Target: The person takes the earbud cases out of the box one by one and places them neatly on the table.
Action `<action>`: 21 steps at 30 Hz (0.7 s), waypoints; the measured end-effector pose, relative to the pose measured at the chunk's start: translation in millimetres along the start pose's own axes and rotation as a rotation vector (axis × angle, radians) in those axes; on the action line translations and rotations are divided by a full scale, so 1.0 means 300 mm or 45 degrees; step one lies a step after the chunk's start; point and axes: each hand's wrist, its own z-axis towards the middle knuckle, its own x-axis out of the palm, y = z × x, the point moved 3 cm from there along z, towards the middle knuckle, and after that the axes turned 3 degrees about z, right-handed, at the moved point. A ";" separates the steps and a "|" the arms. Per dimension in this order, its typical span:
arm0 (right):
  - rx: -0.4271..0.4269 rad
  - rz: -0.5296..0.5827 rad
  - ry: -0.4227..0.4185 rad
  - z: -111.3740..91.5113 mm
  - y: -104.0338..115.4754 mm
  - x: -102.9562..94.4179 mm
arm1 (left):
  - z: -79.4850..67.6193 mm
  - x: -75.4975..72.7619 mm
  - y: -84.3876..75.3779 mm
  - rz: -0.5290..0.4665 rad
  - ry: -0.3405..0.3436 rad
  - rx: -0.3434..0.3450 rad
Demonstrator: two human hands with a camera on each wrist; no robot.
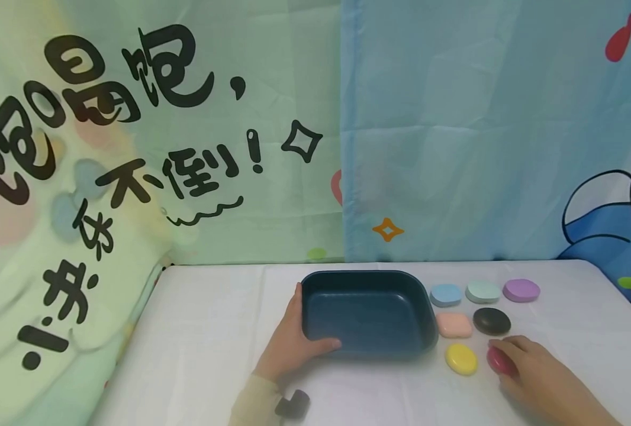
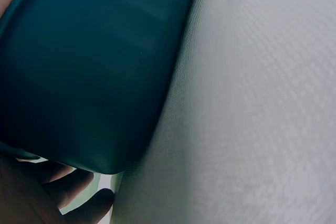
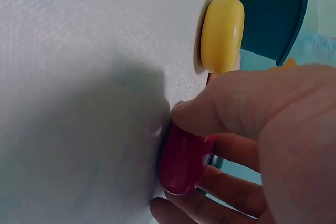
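Observation:
A dark teal rectangular tub [image 1: 369,313] stands on the white table. My left hand [image 1: 289,343] grips its left end, thumb over the front rim and fingers along the side. In the left wrist view the tub's outer wall [image 2: 100,77] fills much of the picture. My right hand [image 1: 539,373] pinches a glossy red oval bar of soap [image 3: 181,158] between thumb and fingers, low at the tabletop. Just left of it lies a yellow round soap [image 1: 461,359]. Behind the red soap is a black oval soap [image 1: 492,321].
A pink soap [image 1: 454,325] lies close to the tub's right side. Farther back sit blue [image 1: 446,294], pale green [image 1: 483,291] and purple [image 1: 521,290] soaps in a row. Printed curtains [image 1: 273,225] hang behind the table [image 1: 198,349].

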 end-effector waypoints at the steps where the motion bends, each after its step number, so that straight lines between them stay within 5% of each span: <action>1: 0.003 0.003 0.006 0.001 -0.003 0.001 | 0.000 0.000 0.000 0.000 0.000 0.002; 11: 0.011 0.028 -0.058 -0.004 0.006 -0.031 | -0.002 -0.003 0.002 0.009 0.007 0.003; 21: -0.127 0.034 -0.258 -0.008 0.097 -0.128 | -0.001 -0.014 -0.002 -0.003 -0.010 -0.012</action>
